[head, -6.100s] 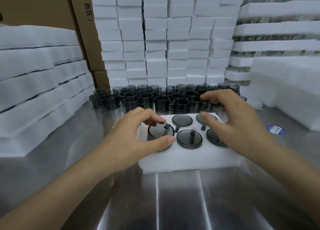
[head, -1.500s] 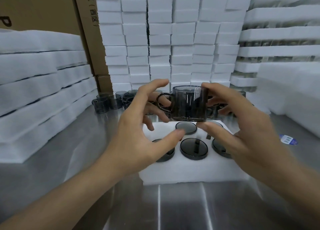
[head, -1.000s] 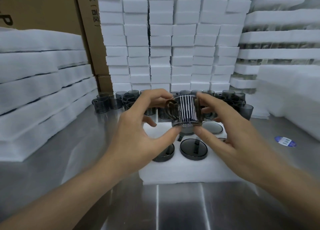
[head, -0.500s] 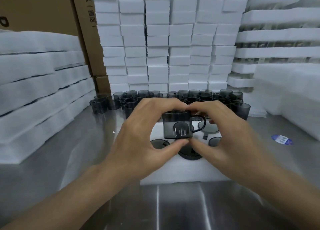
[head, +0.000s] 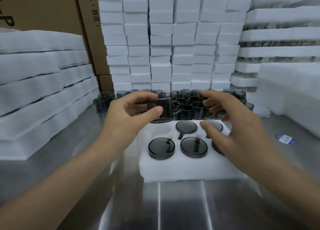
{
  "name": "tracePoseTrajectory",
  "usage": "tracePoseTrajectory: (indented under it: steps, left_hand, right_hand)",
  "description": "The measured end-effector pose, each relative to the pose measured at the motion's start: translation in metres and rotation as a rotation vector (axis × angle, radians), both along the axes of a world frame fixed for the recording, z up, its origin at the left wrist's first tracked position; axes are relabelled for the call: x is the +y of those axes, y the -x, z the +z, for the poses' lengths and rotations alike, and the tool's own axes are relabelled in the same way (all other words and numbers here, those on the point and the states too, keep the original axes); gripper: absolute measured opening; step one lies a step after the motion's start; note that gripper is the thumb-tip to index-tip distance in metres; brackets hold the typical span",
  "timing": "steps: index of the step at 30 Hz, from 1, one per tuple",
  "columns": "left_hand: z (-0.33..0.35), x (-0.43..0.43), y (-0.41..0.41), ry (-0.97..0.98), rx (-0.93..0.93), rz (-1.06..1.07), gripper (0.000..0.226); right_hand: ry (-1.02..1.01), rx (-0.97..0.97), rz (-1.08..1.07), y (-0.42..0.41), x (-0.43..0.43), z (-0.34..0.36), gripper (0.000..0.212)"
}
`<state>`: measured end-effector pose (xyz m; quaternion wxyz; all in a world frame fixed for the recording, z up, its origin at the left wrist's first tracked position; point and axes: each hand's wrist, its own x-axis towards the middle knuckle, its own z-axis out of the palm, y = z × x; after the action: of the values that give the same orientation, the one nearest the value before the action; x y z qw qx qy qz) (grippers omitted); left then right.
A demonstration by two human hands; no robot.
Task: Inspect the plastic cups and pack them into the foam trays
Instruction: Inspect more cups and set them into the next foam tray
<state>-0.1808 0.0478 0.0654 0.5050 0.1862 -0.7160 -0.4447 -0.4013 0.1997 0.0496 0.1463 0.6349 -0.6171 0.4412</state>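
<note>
Gripping a smoky plastic cup [head: 163, 109] between thumb and fingers, the left hand [head: 128, 119] holds it, axis vertical, just above the foam tray's [head: 181, 167] empty far-left pocket [head: 160, 130]. The right hand [head: 232, 126] hovers over the tray's right side, fingers spread, holding nothing.

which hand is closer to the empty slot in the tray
Left. Left hand holds a cup behind the slot; right hand hovers over the right side of the tray.

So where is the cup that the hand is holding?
In the head view the cup is left of centre, held by the left hand over the far-left corner of the foam tray, just in front of the loose cups.
</note>
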Motion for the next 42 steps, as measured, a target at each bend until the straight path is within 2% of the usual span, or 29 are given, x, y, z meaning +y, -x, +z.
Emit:
tracePoseTrajectory:
  steps: [4, 8, 11, 14, 16, 18, 22, 24, 26, 30, 31, 34, 36, 38, 42]
  left_hand:
    - [-0.004, -0.008, -0.002, -0.040, -0.033, 0.068, 0.020]
    - [-0.009, -0.014, -0.003, -0.067, -0.070, 0.104, 0.017]
    - [-0.008, -0.017, -0.003, -0.157, -0.030, 0.111, 0.019]
    - [0.000, -0.014, -0.003, -0.305, 0.083, -0.084, 0.011]
    - [0.006, -0.007, -0.002, -0.337, 0.090, -0.230, 0.009]
    - [0.006, 0.005, 0.003, -0.279, 0.039, -0.258, 0.019]
    - [0.001, 0.035, 0.013, -0.230, -0.024, -0.157, 0.049]
    - [0.002, 0.046, 0.014, -0.196, -0.030, -0.126, 0.053]
    - [0.004, 0.050, 0.013, -0.111, -0.044, -0.152, 0.051]
    - [0.010, 0.046, 0.009, -0.027, -0.078, -0.183, 0.055]
    - [0.011, 0.044, 0.008, -0.011, -0.109, -0.176, 0.056]
    - [0.013, 0.041, 0.007, -0.042, -0.146, -0.301, 0.049]
    - [0.011, 0.040, 0.009, -0.087, -0.122, -0.311, 0.044]
    - [0.008, 0.032, 0.011, -0.136, -0.077, -0.240, 0.045]
    - [-0.001, 0.009, 0.008, -0.243, -0.051, -0.009, 0.063]
  right_hand:
    - [-0.002, 0.006, -0.032, 0.002, 0.000, 0.002, 0.050]
    - [-0.010, 0.049, -0.029, -0.003, 0.002, 0.002, 0.047]
    - [-0.020, 0.059, -0.025, -0.005, 0.002, 0.001, 0.045]
    - [-0.021, 0.049, -0.019, -0.008, 0.002, 0.001, 0.043]
    - [-0.029, 0.029, 0.004, -0.010, 0.003, 0.000, 0.044]
    - [-0.041, 0.024, 0.023, -0.014, 0.004, 0.001, 0.050]
    - [-0.016, 0.023, 0.070, -0.028, 0.007, 0.002, 0.065]
    - [0.011, -0.035, 0.102, -0.033, 0.007, 0.004, 0.067]
    - [0.034, -0.103, 0.140, -0.035, 0.007, 0.006, 0.061]
    - [0.006, -0.422, 0.367, -0.038, 0.010, 0.009, 0.044]
    - [-0.003, -0.444, 0.389, -0.038, 0.010, 0.009, 0.040]
    - [-0.022, -0.409, 0.370, -0.038, 0.011, 0.009, 0.035]
    - [-0.041, -0.385, 0.331, -0.038, 0.011, 0.007, 0.038]
    - [-0.064, -0.371, 0.288, -0.036, 0.009, 0.005, 0.041]
    - [-0.080, -0.392, 0.213, -0.027, 0.007, 0.006, 0.049]
